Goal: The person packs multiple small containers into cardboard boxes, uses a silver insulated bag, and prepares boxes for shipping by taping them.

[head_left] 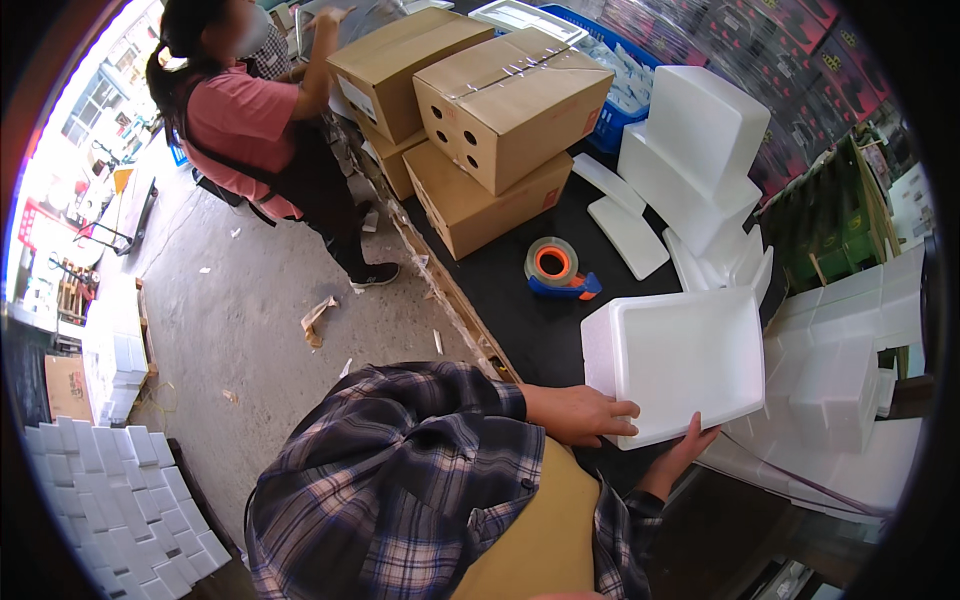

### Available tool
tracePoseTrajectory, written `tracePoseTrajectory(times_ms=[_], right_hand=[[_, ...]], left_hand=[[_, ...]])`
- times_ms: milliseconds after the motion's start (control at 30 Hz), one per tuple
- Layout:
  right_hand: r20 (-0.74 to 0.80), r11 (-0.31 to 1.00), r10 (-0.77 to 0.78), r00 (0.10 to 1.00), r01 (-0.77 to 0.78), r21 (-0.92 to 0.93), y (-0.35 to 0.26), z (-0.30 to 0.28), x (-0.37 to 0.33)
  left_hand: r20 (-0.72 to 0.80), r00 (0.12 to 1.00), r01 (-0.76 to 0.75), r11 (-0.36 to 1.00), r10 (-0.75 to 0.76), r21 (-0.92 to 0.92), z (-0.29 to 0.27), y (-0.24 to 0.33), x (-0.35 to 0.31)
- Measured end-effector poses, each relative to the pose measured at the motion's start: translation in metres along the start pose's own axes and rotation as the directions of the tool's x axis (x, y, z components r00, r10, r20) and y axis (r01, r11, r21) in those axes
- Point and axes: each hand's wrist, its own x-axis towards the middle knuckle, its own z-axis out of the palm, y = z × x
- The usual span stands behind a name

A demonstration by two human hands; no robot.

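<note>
A white foam box is tilted towards me at the near end of the black tabletop, its hollow inside showing. My left hand grips its near left corner, fingertips over the rim. At the near edge, my right hand holds the box, thumb against the rim and the other fingers partly hidden below. Just beyond the box lies a blue tape dispenser with a roll of tape on an orange core.
Cardboard boxes are stacked farther along the table. More foam boxes and flat foam lids lie at the right. Behind them is a blue crate of white packs. A person in pink stands at the far left.
</note>
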Motion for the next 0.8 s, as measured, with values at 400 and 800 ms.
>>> tracePoseTrajectory(times_ms=[400,800], right_hand=[[-0.099,0.971,0.063,0.993,-0.084,-0.223,0.021,-0.103,0.039],[-0.169,0.997,0.022,0.985,-0.033,-0.065,-0.043,-0.087,0.039]], left_hand=[[-0.554,0.807,0.265,0.964,-0.204,0.031,-0.033,-0.013,-0.088],[-0.869,0.115,0.214,0.866,-0.482,-0.452,-0.147,-0.060,-0.235]])
